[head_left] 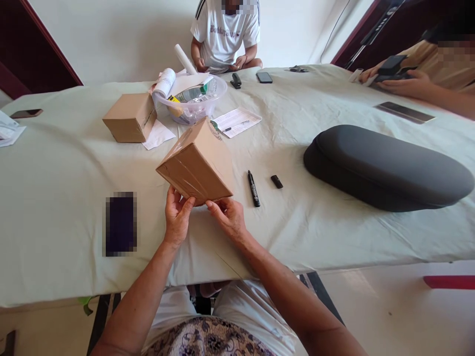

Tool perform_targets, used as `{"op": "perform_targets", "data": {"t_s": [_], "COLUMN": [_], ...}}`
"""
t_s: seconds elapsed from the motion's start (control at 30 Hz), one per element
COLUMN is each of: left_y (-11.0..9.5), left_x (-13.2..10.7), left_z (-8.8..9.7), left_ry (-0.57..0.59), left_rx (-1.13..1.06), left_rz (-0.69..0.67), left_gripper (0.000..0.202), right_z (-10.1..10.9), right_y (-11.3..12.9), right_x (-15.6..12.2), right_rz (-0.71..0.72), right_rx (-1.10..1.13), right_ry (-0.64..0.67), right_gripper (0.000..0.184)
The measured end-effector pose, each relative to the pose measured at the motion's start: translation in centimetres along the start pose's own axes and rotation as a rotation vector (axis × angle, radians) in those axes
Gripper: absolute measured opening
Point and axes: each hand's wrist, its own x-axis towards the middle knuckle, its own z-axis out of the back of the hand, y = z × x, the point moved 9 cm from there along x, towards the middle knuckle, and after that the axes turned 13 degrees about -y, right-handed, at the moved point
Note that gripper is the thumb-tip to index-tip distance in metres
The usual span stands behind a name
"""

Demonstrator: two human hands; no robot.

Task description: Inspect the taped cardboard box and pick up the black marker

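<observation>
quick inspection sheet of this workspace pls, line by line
surface: table under a pale cloth
job's things: taped cardboard box, tilted up on one edge
clutter: second box, clear bowl of supplies, black marker with cap off, papers, grey cushion, phones
hands: left hand and right hand both grip the box's near bottom edge
cables: thin cable on the far wall
surroundings: two other people seated at the far side

Long table (55, 198) under pale green cloth, white wall (122, 39) behind, dark red door frames (52, 44), light floor (389, 306).
</observation>
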Motion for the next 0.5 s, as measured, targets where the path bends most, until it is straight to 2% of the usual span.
{"op": "perform_targets", "data": {"t_s": [0.17, 0.27, 0.37, 0.5], "left_y": [0.2, 0.1, 0.0, -0.2], "left_x": [-0.1, -0.1, -0.2, 0.0], "left_z": [0.1, 0.0, -0.1, 0.3], "left_ry": [-0.027, -0.032, -0.028, -0.046], "left_rx": [-0.068, -0.086, -0.087, -0.067], "left_rz": [0.059, 0.066, 0.062, 0.016], "left_gripper": [0.065, 0.064, 0.063, 0.058], "right_z": [1.9, 3.2, 3.7, 3.8], "right_y": [-0.4, 0.0, 0.9, 1.3], "right_x": [0.4, 0.7, 0.9, 1.0], "right_rz": [-0.07, -0.008, 0.099, 0.172], "right_rx": [0.094, 0.152, 0.136, 0.09], "right_ry": [-0.178, -0.302, -0.319, -0.291], "right_gripper": [0.044, 0.049, 0.057, 0.041]}}
